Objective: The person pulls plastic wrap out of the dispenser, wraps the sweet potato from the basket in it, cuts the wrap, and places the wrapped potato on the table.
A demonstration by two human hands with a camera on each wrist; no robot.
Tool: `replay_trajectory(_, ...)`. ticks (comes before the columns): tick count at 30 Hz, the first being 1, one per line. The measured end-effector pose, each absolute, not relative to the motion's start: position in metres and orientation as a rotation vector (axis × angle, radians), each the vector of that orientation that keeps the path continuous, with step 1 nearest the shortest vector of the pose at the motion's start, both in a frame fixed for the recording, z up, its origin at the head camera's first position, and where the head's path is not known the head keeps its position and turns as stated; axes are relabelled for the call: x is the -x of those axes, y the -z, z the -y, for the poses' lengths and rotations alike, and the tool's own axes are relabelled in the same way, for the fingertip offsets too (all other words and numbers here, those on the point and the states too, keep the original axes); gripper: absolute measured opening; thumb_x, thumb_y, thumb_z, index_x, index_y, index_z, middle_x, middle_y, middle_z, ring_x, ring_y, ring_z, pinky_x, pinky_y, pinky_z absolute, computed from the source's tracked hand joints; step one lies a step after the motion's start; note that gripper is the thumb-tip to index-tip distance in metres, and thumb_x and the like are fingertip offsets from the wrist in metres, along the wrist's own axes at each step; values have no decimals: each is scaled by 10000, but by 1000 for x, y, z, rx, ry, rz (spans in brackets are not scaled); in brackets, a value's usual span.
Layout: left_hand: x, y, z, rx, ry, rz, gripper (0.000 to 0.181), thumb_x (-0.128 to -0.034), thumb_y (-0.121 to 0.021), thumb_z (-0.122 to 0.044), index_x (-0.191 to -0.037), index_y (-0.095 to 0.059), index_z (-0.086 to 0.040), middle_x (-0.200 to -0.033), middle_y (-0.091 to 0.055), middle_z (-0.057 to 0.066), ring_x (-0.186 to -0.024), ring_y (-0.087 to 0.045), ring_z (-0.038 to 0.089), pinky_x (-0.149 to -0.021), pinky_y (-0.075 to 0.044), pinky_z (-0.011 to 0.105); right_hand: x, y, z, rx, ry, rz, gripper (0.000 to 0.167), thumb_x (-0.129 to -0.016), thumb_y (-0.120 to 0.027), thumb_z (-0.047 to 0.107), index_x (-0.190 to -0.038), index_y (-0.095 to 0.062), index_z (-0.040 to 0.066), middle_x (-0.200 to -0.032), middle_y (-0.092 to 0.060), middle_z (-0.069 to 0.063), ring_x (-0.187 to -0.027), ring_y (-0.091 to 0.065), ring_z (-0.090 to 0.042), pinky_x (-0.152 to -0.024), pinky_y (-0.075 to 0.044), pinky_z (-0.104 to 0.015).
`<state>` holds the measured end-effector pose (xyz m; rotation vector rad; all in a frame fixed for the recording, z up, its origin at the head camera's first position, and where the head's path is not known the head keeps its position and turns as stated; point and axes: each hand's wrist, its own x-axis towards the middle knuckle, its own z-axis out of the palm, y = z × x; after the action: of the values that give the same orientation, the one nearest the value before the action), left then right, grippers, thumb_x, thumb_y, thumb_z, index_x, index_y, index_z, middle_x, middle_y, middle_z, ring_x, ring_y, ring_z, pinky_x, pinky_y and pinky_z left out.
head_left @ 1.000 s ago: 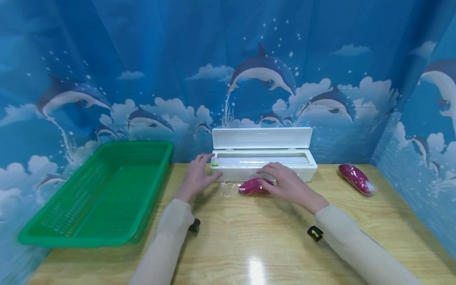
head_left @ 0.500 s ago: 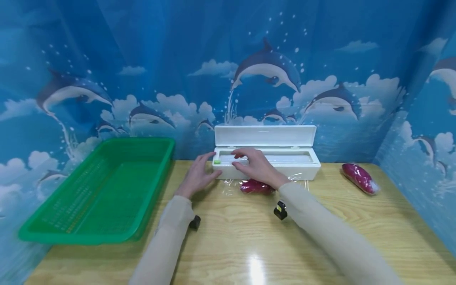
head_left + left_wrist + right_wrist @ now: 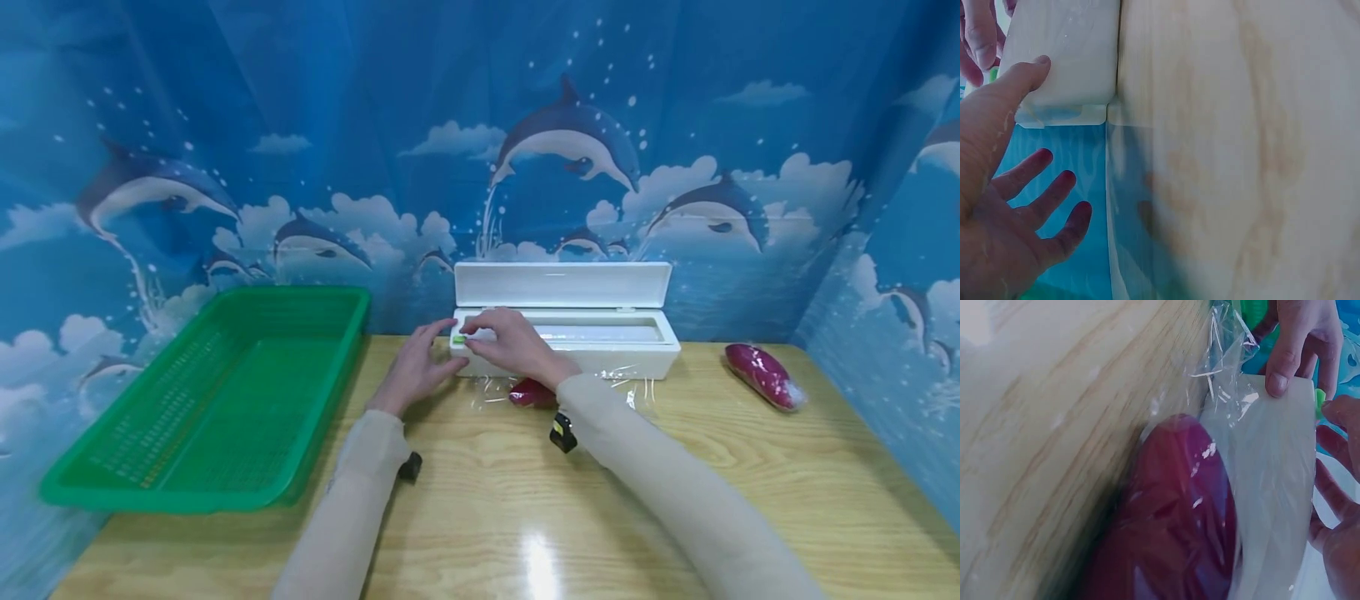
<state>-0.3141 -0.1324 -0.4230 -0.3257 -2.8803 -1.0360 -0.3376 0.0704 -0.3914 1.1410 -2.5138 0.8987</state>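
Note:
A white cling film dispenser point(image 3: 637, 362) stands at the back of the table with its lid raised. My left hand point(image 3: 411, 372) holds its left end, the thumb on the front face; the other fingers spread out in the left wrist view. At that same end my right hand point(image 3: 513, 343) reaches over and pinches the small green slide cutter point(image 3: 1320, 403) between thumb and forefinger. Clear film point(image 3: 1225, 369) hangs down the front, over a purple-red sweet potato point(image 3: 1172, 506) lying against the dispenser. In the head view the right wrist partly hides this sweet potato.
A second wrapped sweet potato point(image 3: 763, 377) lies at the back right of the wooden table point(image 3: 480, 508). On the left sits a big green plastic basket point(image 3: 288, 471). A blue dolphin-print curtain point(image 3: 390, 167) hangs close behind the dispenser.
My right hand has left the sweet potato and moved left across the dispenser to the green slide cutter. The left hand stays at the dispenser's left end.

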Motion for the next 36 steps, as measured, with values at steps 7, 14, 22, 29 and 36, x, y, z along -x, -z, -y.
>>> replay_trajectory(7,315,424,135,328,1031,2878,712,-911,-771,-394,-1530,-430,-300,-1584,-429,149,-1439,-447,389,-1124,-430,622,341,391,-64,-1199,-803,2518,216,-940,-713,107,-1148,-763,79,-1076,-788,-73,-1009,-717,-224,-981,-535,-427)
replay_trajectory(14,314,422,134,304,955,2896,698,-908,-765,-437,-1516,-448,-307,-1553,-469,148,-1409,-486,386,-1102,-450,624,337,386,-63,-1269,-431,2496,243,-938,-708,128,-1173,-768,134,-1157,-754,-67,-1054,-675,-237,-969,-549,-401)
replay_trajectory(22,314,420,134,263,866,2922,713,-893,-766,-478,-1516,-447,-340,-1486,-527,142,-1317,-560,374,-1019,-514,604,333,383,-66,-1244,-342,2538,254,-939,-713,142,-1189,-750,115,-1171,-739,-71,-1039,-656,-244,-911,-564,-362)
replay_trajectory(29,313,415,133,263,776,2945,731,-893,-746,-524,-1529,-434,-348,-1443,-551,144,-1256,-591,366,-977,-542,582,329,379,-70,-1230,-306,2574,271,-937,-712,128,-1207,-733,113,-1193,-733,-77,-1046,-664,-255,-915,-574,-372)
replay_trajectory(36,311,414,132,265,692,2946,734,-896,-727,-555,-1534,-434,-341,-1439,-568,147,-1225,-608,362,-938,-562,557,326,376,-72,-1185,-332,2659,270,-948,-693,117,-1216,-725,135,-1166,-728,-51,-1006,-652,-212,-871,-566,-343)
